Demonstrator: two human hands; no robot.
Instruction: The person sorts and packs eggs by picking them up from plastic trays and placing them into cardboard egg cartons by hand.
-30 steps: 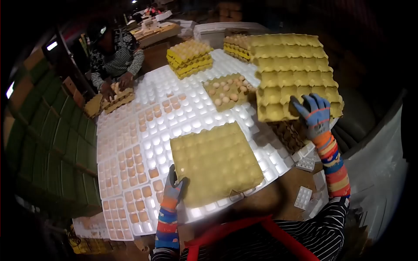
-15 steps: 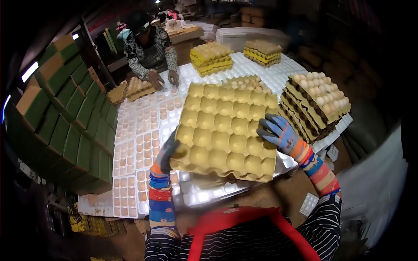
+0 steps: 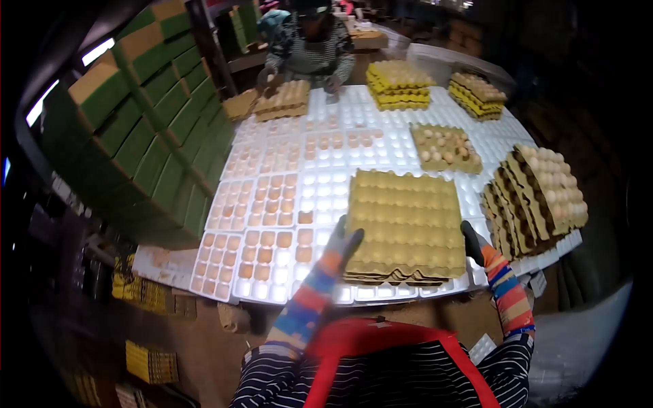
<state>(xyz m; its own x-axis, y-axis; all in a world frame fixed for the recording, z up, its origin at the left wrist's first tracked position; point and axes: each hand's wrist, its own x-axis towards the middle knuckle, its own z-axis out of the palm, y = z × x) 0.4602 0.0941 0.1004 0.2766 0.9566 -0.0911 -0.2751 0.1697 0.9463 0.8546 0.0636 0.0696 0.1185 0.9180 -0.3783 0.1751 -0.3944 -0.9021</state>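
An empty yellow-brown pulp egg tray (image 3: 406,221) lies flat on top of a few similar trays at the table's near edge. Both my hands wear dark-palmed gloves. My left hand (image 3: 345,239) grips the top tray's left edge, its thumb over the rim. On the other side, my right hand (image 3: 474,243) stands at the right edge with its fingers stretched out; whether it touches is unclear. White plastic trays (image 3: 326,189) cover the table around the stack, and those to the left hold brown eggs (image 3: 272,194).
At right stands a tilted stack of filled egg trays (image 3: 537,197). Another tray of eggs (image 3: 445,147) lies beyond my stack, with yellow stacks (image 3: 399,85) farther back. A co-worker (image 3: 313,47) handles things across the table. Green boxes (image 3: 136,136) are piled at left.
The empty egg tray, held up and tilted before, is now lowered flat onto the stack. My right hand has shifted from its face to its right side. The view has turned left.
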